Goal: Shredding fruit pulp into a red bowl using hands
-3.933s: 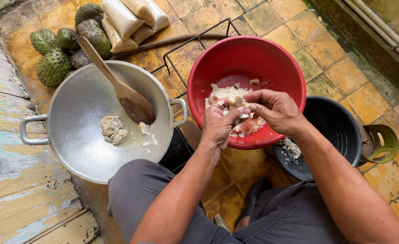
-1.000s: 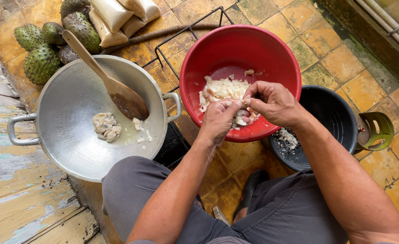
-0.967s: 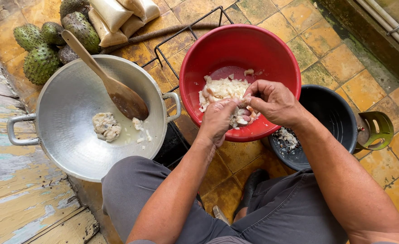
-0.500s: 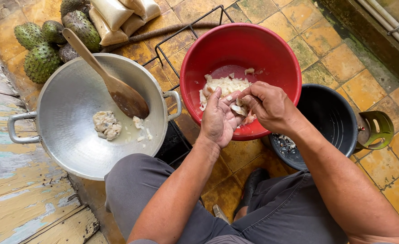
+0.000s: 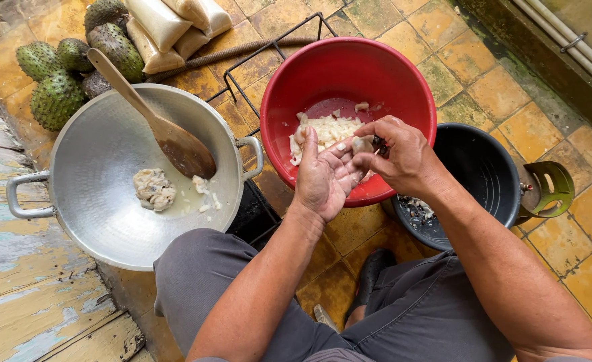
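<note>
Directly over the red basin (image 5: 349, 74), the left hand (image 5: 323, 177) lies spread, palm up, cradling white fruit pulp (image 5: 361, 143); the right hand (image 5: 403, 157) pinches it, so drips fall inside. Steel pan (image 5: 101, 221) waits at 9 o'clock.

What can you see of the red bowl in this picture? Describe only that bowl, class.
The red bowl is round and deep, of smooth plastic by its look. It sits upright on the tiled floor, against a black wire rack and a dark bucket. White fruit pulp lies inside. The left hand and right hand work over its near rim.
</note>
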